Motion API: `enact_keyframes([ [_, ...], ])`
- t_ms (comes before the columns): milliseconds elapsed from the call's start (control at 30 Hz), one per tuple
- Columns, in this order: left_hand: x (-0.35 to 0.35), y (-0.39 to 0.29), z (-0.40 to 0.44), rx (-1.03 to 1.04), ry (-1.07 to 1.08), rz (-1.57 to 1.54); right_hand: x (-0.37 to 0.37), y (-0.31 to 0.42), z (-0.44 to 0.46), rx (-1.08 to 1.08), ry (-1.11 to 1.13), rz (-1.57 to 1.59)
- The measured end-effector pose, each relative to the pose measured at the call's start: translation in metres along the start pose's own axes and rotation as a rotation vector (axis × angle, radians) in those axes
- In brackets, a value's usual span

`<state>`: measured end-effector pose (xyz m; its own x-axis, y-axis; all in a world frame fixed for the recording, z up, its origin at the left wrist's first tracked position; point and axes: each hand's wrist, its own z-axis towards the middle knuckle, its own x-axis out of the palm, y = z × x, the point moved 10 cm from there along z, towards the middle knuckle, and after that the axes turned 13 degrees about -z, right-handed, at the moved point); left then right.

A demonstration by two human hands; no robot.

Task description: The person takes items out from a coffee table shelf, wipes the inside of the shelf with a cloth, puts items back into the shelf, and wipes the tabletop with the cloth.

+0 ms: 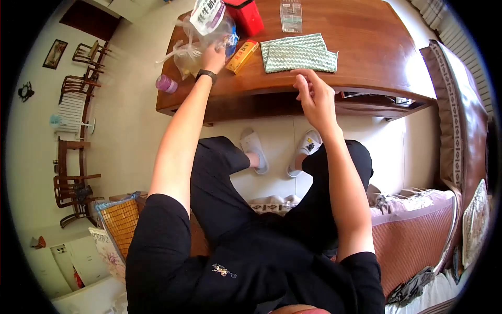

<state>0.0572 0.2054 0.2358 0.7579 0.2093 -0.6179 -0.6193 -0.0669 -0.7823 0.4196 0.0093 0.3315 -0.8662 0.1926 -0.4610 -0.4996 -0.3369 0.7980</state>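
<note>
My left hand (213, 58), with a dark band at the wrist, reaches to the clear plastic bags (189, 56) at the table's left side. Its fingers are bent against a bag and a blue packet (232, 44); what they hold, if anything, is hidden. Just right of it lies a yellow and orange box (242, 56). My right hand (315, 94) hovers by the table's front edge, below a folded green and white cloth (299, 54). Its fingers are loosely curled and apart, with nothing in them.
On the wooden table (361, 47) are a red container (246, 18), a white labelled package (207, 15), a clear flat package (291, 15) and a purple-lidded jar (166, 83). A sofa (413, 235) is at the right, chairs (73, 193) at the far left.
</note>
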Motion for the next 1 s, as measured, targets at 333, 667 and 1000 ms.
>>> enact_keyframes([
  [333, -0.132, -0.079, -0.253, 0.370, -0.183, -0.388, -0.010, 0.004, -0.018, 0.002, -0.070, 0.000],
  [667, -0.171, -0.053, -0.385, 0.364, -0.251, -0.530, -0.009, -0.024, -0.095, 0.050, -0.117, -0.008],
  [1000, -0.142, -0.117, -0.425, 0.477, -0.200, -0.487, 0.009, 0.031, -0.203, -0.104, -0.003, -0.065],
])
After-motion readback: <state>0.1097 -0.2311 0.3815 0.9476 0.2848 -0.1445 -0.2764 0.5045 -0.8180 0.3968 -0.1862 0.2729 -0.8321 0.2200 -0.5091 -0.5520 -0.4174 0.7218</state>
